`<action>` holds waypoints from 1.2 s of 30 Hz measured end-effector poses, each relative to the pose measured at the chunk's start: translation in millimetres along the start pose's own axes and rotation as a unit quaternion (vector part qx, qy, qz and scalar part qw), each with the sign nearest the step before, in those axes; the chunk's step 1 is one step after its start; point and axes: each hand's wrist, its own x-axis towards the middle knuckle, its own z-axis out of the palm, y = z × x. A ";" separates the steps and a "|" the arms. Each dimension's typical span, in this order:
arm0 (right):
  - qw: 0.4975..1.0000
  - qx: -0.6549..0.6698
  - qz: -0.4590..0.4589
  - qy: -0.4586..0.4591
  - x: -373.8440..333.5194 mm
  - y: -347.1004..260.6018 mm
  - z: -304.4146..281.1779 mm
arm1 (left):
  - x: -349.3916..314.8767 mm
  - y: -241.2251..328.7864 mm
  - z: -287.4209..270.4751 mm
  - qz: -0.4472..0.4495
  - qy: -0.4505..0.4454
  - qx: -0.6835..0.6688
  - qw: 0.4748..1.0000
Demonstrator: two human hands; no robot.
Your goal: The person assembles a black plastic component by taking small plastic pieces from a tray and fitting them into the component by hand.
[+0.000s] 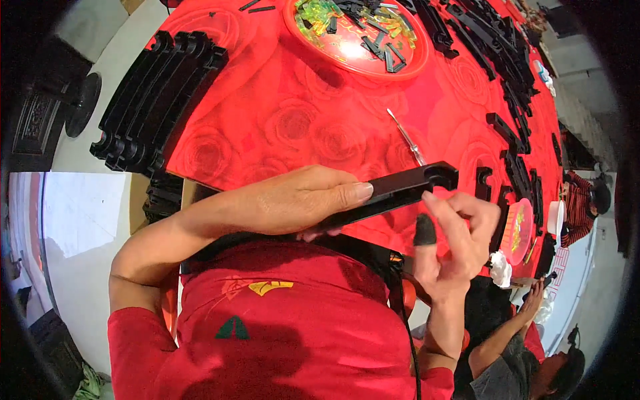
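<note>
We cannot make out most of the left hand: its fingers pass beneath the black part, and the part's near end is lost behind them. The grip there is closed, thumb along the top face, part held firm. The right hand shows better: thumb and index finger stand apart, a black cover on the thumb; we cannot tell whether the index fingertip touches the part's far end or sits just beside it. The part is long, narrow and dark, with a hollow along its length and a rounded notch at the far end; we find it aslant over the near side of the table. Just beyond lies a slim pointed tool, one end reaching behind the part. Rose-patterned red cloth spreads between that tool and the stacked black parts at left; a round red basin is cut by the upper edge, and loose black pieces crowd the right side.
</note>
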 end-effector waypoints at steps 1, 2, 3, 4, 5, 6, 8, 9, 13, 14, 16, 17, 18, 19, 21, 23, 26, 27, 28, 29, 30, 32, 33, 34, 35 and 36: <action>0.998 0.031 0.037 -0.034 -1.9 -0.8 1.7 | 1.3 -2.5 3.2 -0.009 0.003 -0.042 0.999; 0.993 0.062 0.074 -0.067 -4.0 -1.6 3.4 | 2.7 -5.7 6.4 -0.017 0.006 -0.083 0.996; 0.985 0.087 0.121 -0.091 -2.2 -8.2 5.2 | 5.7 -12.3 9.5 -0.017 0.005 -0.082 0.996; 0.985 0.084 0.123 -0.090 -3.7 -9.5 7.9 | 9.5 -18.8 13.1 -0.008 0.009 -0.090 0.996; 0.982 0.087 0.130 -0.104 -7.2 -8.3 12.8 | 11.7 -22.0 17.3 0.001 0.012 -0.098 0.995; 0.979 0.091 0.138 -0.119 -8.7 -8.9 15.4 | 12.7 -22.6 23.4 0.002 0.009 -0.098 0.995; 0.972 0.080 0.159 -0.154 -7.4 -16.9 17.1 | 13.6 -26.0 36.8 0.014 0.078 -0.095 0.992; 0.972 0.081 0.160 -0.155 -6.8 -20.7 18.7 | 14.3 -30.7 40.5 0.011 0.091 -0.114 0.989; 0.965 0.115 0.187 -0.144 -12.9 -27.2 22.3 | 10.0 -24.9 49.3 0.025 0.106 -0.129 0.986; 0.958 0.135 0.212 -0.138 -14.4 -27.5 23.0 | 8.9 -25.5 49.8 0.034 0.106 -0.135 0.985; 0.959 0.145 0.210 -0.125 -13.5 -30.8 23.6 | 7.3 -24.3 52.6 0.040 0.103 -0.141 0.984; 0.960 0.154 0.205 -0.111 -12.8 -32.0 23.3 | 5.7 -21.3 54.7 0.038 0.104 -0.160 0.981; 0.960 0.153 0.208 -0.111 -12.4 -32.6 22.5 | 4.8 -18.9 56.1 0.035 0.105 -0.179 0.978; 0.959 0.153 0.212 -0.112 -11.5 -32.7 21.9 | 4.8 -17.6 56.5 0.033 0.103 -0.179 0.978; 0.957 0.153 0.220 -0.113 -11.9 -30.7 22.6 | 5.4 -15.9 57.2 0.033 0.108 -0.180 0.977; 0.962 0.167 0.195 -0.090 -14.0 -28.4 23.3 | 5.9 -15.0 57.3 0.037 0.101 -0.180 0.978; 0.959 0.162 0.213 -0.094 -12.0 -28.2 20.9 | 8.1 -11.2 57.9 0.052 0.096 -0.178 0.978; 0.959 0.161 0.216 -0.094 -13.6 -27.0 21.8 | 9.1 -10.7 58.4 0.062 0.098 -0.177 0.977; 0.961 0.166 0.206 -0.086 -15.1 -25.4 23.2 | 9.5 -10.8 58.2 0.062 0.097 -0.177 0.978; 0.963 0.170 0.196 -0.077 -15.9 -24.3 23.8 | 9.5 -11.0 57.6 0.063 0.097 -0.177 0.977; 0.963 0.169 0.197 -0.076 -15.5 -24.2 23.7 | 9.8 -11.0 57.1 0.065 0.097 -0.177 0.977; 0.954 0.183 0.222 -0.089 -12.7 -24.8 25.1 | 9.7 -10.6 55.4 0.059 0.093 -0.193 0.975; 0.954 0.183 0.220 -0.088 -11.6 -24.7 26.1 | 9.3 -10.6 54.2 0.052 0.090 -0.209 0.972; 0.955 0.193 0.212 -0.080 -10.9 -24.5 28.1 | 8.8 -11.1 54.2 0.055 0.095 -0.208 0.972; 0.955 0.205 0.203 -0.072 -9.3 -24.9 29.7 | 9.6 -11.8 55.1 0.056 0.110 -0.192 0.974; 0.955 0.210 0.195 -0.074 -9.1 -25.9 28.0 | 10.4 -12.7 56.2 0.057 0.126 -0.176 0.975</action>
